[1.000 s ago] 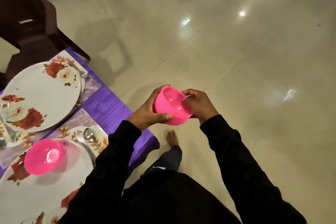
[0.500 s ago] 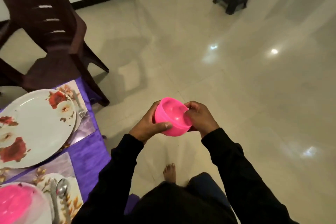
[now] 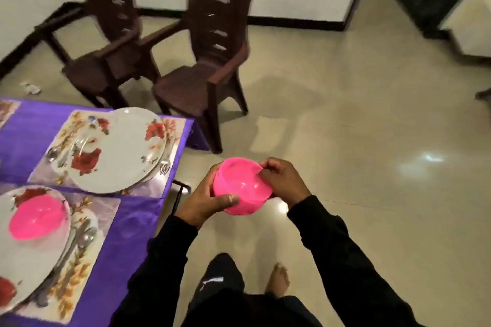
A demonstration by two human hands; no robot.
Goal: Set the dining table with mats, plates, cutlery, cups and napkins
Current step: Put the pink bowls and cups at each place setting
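Both grips clamp the pink bowl, left hand round its wall and right hand pinching the rim, held over the floor beside the tabletop; it looks light, stiff, smooth plastic, best held by the rim.

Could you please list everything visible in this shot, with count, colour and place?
Pink bowl in hands: one, pink, held off the table, above the floor.
Pink bowl on plate: one, pink, on the near plate.
Plates: two in view, white with red flowers, on the mats.
Mats: two, floral, on the purple cloth.
Cutlery: silver, beside each plate; count unclear.
Tablecloth: one, purple.
Chairs: two, dark brown, beyond the table.
Left hand: grips the bowl's side.
Right hand: pinches its rim.
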